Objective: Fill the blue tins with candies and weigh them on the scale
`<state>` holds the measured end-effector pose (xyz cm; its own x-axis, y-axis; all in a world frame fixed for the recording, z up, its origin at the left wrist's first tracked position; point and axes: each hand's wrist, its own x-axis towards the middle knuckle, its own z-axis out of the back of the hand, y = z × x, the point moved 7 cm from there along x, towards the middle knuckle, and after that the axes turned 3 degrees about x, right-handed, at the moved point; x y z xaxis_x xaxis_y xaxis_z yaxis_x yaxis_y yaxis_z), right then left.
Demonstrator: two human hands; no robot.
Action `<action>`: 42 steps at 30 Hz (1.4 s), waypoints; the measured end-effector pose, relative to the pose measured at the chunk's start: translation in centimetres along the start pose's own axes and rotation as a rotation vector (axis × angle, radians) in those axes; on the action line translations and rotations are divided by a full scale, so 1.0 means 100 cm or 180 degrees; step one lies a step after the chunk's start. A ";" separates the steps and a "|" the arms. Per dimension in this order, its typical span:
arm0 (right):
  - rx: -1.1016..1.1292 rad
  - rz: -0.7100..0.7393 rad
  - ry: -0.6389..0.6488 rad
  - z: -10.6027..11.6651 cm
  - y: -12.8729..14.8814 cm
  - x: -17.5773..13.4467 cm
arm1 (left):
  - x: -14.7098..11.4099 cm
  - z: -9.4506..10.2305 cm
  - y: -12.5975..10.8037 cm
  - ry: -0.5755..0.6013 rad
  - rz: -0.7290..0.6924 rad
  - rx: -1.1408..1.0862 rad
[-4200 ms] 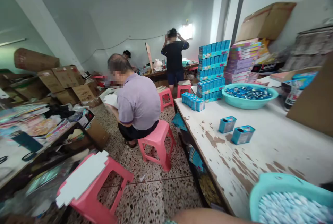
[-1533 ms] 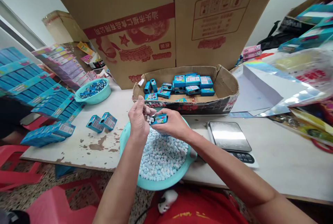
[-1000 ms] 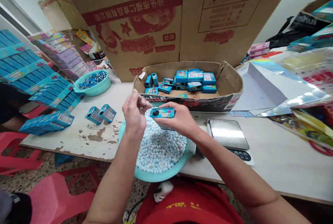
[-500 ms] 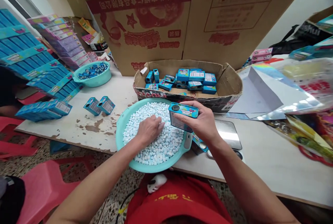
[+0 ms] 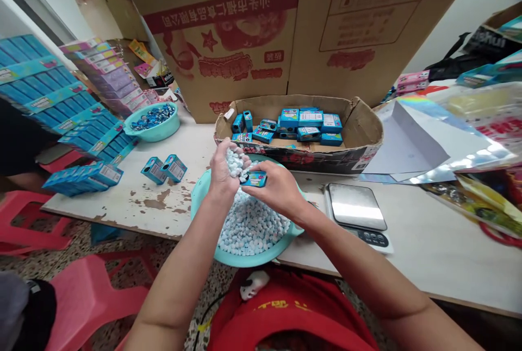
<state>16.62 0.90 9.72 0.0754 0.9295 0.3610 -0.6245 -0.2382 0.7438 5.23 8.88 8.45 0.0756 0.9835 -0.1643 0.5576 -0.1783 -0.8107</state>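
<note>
Lifted from the basin, left hand is cupping pellets; right hand is gripping a box, worktop space separating rim from scale.

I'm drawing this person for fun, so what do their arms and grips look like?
The left arm and right arm are bare, with no sleeves showing. The left grip and right grip are bare human hands, without gloves. No watch or cable shows on either arm. The person wears a red garment with yellow lettering.
</note>
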 end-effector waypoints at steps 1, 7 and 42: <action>-0.0043 0.0003 0.0017 -0.002 0.003 0.003 | 0.001 -0.002 -0.003 0.0019 -0.0154 -0.0044; -0.0176 0.0072 0.0159 -0.011 0.007 0.014 | 0.001 -0.008 -0.010 0.0217 -0.0660 0.0140; 0.0465 0.0217 -0.0004 -0.002 -0.007 0.015 | -0.005 -0.031 -0.019 0.0447 -0.1110 0.0779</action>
<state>17.03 2.52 9.69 0.0378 0.9095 0.4140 -0.5085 -0.3392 0.7915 6.72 8.81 11.80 0.0388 0.9777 0.2066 0.3588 0.1793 -0.9160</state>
